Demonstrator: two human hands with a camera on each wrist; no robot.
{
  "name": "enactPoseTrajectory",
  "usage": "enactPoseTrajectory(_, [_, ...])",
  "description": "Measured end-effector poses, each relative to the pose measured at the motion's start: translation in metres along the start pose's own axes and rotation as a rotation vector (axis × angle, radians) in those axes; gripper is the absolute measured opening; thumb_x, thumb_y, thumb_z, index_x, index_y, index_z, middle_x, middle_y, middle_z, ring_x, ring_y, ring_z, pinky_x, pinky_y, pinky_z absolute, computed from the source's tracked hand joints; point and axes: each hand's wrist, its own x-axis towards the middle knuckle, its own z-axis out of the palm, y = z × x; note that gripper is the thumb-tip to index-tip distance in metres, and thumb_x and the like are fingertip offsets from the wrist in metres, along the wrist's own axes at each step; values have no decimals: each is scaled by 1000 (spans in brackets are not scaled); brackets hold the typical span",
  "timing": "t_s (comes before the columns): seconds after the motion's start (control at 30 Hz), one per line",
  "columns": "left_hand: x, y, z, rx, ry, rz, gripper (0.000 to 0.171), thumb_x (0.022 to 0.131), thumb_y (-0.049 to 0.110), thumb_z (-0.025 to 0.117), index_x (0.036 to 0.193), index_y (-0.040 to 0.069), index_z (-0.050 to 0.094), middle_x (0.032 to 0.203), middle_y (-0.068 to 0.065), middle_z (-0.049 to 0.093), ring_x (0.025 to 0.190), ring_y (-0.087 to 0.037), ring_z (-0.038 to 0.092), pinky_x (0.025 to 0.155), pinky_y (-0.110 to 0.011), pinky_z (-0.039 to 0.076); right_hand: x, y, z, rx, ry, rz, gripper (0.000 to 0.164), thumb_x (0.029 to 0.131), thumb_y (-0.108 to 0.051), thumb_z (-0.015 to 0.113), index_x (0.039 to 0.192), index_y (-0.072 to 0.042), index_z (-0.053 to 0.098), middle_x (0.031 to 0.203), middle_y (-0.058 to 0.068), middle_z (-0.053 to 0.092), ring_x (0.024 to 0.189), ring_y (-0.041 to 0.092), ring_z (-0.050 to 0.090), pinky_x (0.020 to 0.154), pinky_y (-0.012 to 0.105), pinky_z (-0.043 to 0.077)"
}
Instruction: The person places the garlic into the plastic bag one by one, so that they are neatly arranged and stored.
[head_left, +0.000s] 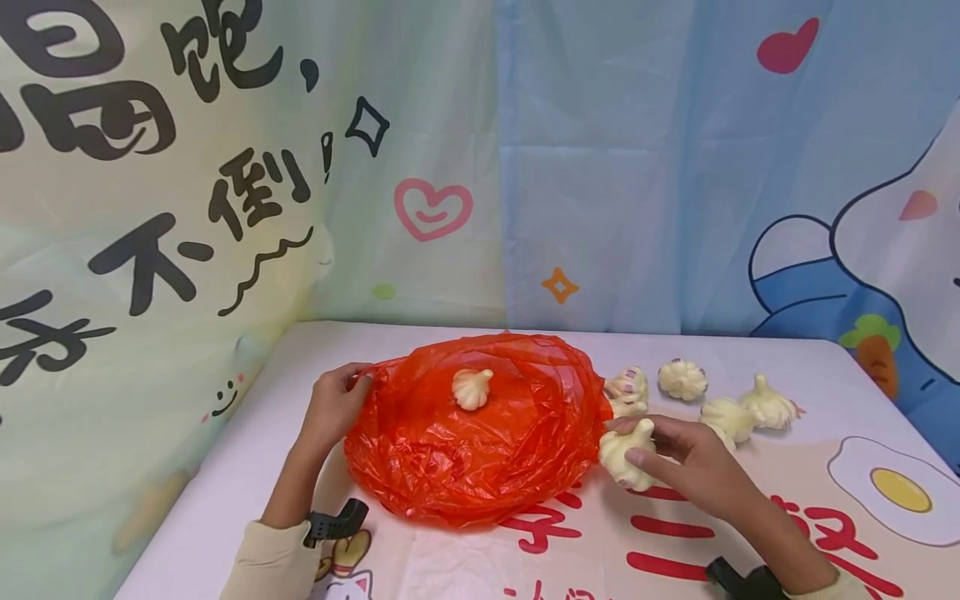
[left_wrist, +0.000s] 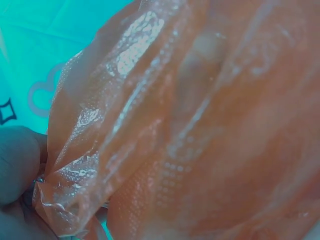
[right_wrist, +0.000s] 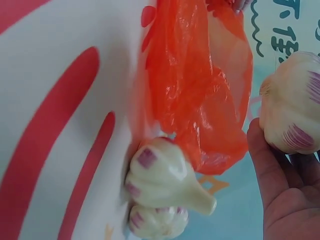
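A red plastic bag lies spread with its mouth open on the table. Inside it sits one garlic bulb. My left hand pinches the bag's left rim; in the left wrist view the crumpled film shows between thumb and fingers. Just right of the bag, my right hand holds a whitish garlic bulb between thumb and fingers. The right wrist view shows purple streaks on this held bulb, which is apart from the bag.
More garlic bulbs lie to the right of the bag: a pair close against it, one farther back, and others to the right. A printed cloth covers part of the white table. Printed curtains hang behind.
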Motion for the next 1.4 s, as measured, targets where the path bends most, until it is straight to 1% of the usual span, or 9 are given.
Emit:
enactPoseTrajectory(0.13, [0, 0, 0, 1, -1, 1, 27, 101, 15, 49, 116, 3, 67, 104, -15, 68, 82, -25, 65, 74, -33, 58, 10, -3, 5, 31, -10, -28, 30, 89, -10, 70, 119, -8, 68, 114, 4, 69, 99, 6, 64, 77, 23, 54])
enactPoseTrajectory(0.2, [0, -1, 0, 4, -3, 6, 27, 101, 15, 49, 116, 2, 68, 103, -15, 68, 81, -25, 65, 73, -33, 58, 14, -5, 8, 26, -14, -24, 31, 90, -12, 70, 120, -7, 67, 115, 4, 69, 100, 6, 63, 78, 24, 54])
enactPoseTrajectory(0.33, [0, -1, 1, 8, -13, 13, 27, 101, 15, 49, 116, 2, 68, 102, -15, 68, 80, -24, 64, 73, -33, 58, 24, -9, 10, 6, -11, -3, 34, 90, -15, 70, 122, -5, 65, 116, 7, 68, 97, 11, 64, 77, 24, 55])
enactPoseTrajectory(0.47, [0, -1, 1, 12, -24, 9, 27, 101, 15, 49, 116, 3, 68, 102, -14, 68, 80, -24, 64, 74, -33, 58, 34, -10, 15, 34, -9, -3, 35, 91, -17, 70, 123, -5, 64, 116, 8, 67, 98, 18, 65, 77, 26, 55])
enactPoseTrajectory(0.7, [1, 0, 3, 4, -23, 17, 27, 101, 15, 49, 115, 3, 68, 101, -14, 68, 80, -24, 64, 73, -32, 58, 49, -10, 24, 73, 26, 62, 35, 92, -21, 69, 122, -4, 63, 108, 9, 66, 92, 23, 64, 72, 26, 57])
enactPoseTrajectory(0.8, [1, 0, 3, 6, -29, 13, 27, 101, 15, 49, 116, 3, 68, 102, -14, 68, 81, -24, 64, 74, -32, 58, 57, -9, 28, 115, 6, 85, 37, 92, -22, 69, 123, -3, 62, 107, 10, 66, 91, 24, 63, 73, 26, 56])
enactPoseTrajectory(0.93, [0, 0, 3, 8, -32, 7, 27, 101, 16, 49, 117, 4, 68, 103, -13, 68, 81, -24, 63, 74, -32, 58, 69, -6, 36, 164, -57, 105, 39, 91, -25, 69, 124, -5, 62, 109, 10, 67, 95, 26, 64, 76, 29, 57])
enactPoseTrajectory(1.17, [1, 0, 2, 18, -21, 29, 27, 101, 16, 49, 114, 3, 69, 100, -13, 68, 80, -24, 63, 73, -32, 58, 94, -6, 47, 120, -82, 153, 44, 89, -37, 70, 123, -8, 64, 109, 7, 67, 98, 25, 63, 79, 33, 56])
enactPoseTrajectory(1.4, [1, -2, 1, 11, -10, 45, 26, 101, 16, 49, 113, 3, 69, 98, -13, 69, 77, -24, 63, 70, -32, 58, 114, -15, 59, 77, -94, 98, 36, 89, -33, 71, 117, -10, 65, 105, 4, 66, 96, 23, 64, 81, 35, 56])
